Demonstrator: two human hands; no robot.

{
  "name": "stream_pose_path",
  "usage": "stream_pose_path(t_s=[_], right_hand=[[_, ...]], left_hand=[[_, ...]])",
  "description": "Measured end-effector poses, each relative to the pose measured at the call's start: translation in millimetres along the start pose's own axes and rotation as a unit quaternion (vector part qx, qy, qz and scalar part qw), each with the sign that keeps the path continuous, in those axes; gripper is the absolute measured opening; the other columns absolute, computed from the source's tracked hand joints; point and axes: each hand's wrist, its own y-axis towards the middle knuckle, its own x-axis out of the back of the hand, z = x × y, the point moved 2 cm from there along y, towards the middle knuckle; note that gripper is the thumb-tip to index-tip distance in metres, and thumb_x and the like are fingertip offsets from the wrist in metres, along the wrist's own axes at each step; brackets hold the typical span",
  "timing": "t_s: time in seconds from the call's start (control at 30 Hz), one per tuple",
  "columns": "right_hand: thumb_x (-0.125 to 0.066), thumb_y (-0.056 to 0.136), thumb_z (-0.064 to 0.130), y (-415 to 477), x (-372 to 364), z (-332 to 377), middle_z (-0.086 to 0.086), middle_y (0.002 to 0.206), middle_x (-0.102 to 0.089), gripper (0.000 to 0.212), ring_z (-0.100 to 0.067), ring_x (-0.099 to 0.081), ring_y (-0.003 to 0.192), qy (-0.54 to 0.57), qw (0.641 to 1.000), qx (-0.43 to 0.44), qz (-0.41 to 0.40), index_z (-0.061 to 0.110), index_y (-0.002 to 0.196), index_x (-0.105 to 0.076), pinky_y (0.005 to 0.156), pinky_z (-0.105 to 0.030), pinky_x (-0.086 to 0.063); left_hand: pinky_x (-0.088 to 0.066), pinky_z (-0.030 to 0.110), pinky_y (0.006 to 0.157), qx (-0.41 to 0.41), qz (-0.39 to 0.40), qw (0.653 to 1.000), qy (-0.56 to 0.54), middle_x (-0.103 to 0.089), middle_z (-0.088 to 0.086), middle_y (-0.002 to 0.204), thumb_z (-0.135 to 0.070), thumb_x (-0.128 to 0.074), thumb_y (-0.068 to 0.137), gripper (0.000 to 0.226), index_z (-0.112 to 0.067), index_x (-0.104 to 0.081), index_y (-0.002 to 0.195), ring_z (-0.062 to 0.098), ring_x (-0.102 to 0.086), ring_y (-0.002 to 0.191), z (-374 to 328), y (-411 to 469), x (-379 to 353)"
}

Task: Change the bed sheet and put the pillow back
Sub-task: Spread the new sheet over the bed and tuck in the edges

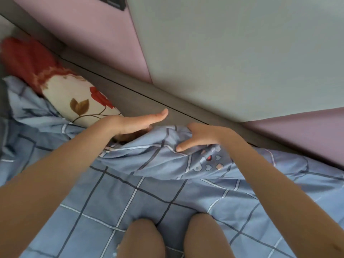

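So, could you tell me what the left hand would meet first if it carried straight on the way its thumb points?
Probably the grey headboard ledge: the left hand points up and right toward it, though depth is unclear.

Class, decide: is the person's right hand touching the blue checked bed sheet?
Touching. The head view shows the right hand gripping a bunched fold of the blue checked bed sheet, thumb pressed onto the fabric, fingers hidden behind it.
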Motion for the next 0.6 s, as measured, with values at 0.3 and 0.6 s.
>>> stream_pose_path(t_s=[0.3,0.6], right_hand=[[-0.048,0.095,0.048,25.9,-59.2,-9.4,-0.003,0.088,-0.066,0.04,-0.018,-0.062,0.086,0.218,0.97,-0.062,-0.085,0.012,0.101,-0.065,0.072,-0.023,-0.049],[-0.031,0.101,0.046,16.0,-79.8,-19.9,-0.01,0.133,-0.052,0.055,-0.017,-0.049,0.115,0.351,0.92,-0.075,-0.16,0.007,0.135,-0.049,0.089,-0.02,-0.031]], left_hand=[[-0.054,0.034,0.084,-0.083,0.035,0.995,0.045,-0.067,0.009,0.11,-0.009,-0.063,0.086,0.022,-0.014,-0.06,0.107,0.022,-0.066,0.098,-5.4,0.2,16.5],[-0.057,0.037,0.082,-0.024,0.126,0.984,0.121,-0.07,0.011,0.107,-0.031,-0.072,0.077,0.048,-0.003,-0.062,0.114,0.026,-0.069,0.095,-27.4,5.5,4.3]])
